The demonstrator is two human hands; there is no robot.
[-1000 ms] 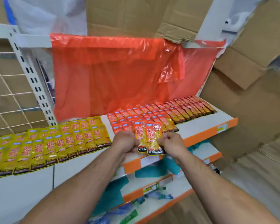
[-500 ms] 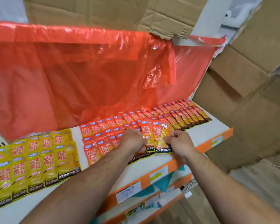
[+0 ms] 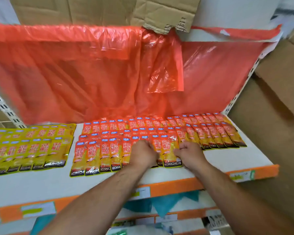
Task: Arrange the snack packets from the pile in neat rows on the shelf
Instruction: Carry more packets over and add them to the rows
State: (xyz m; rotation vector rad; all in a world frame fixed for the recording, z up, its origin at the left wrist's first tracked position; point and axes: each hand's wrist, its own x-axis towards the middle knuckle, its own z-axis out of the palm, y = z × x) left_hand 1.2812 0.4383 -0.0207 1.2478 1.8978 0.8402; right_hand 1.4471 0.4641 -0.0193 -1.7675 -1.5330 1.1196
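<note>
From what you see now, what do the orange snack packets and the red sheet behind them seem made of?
The orange snack packets look like glossy plastic film: light glints on their creased faces. The red sheet looks like thin, translucent plastic: it wrinkles, shines and turns darker where layers overlap.

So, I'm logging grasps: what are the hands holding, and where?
The orange packets: left hand grips their left edge, right hand the right edge.
</note>
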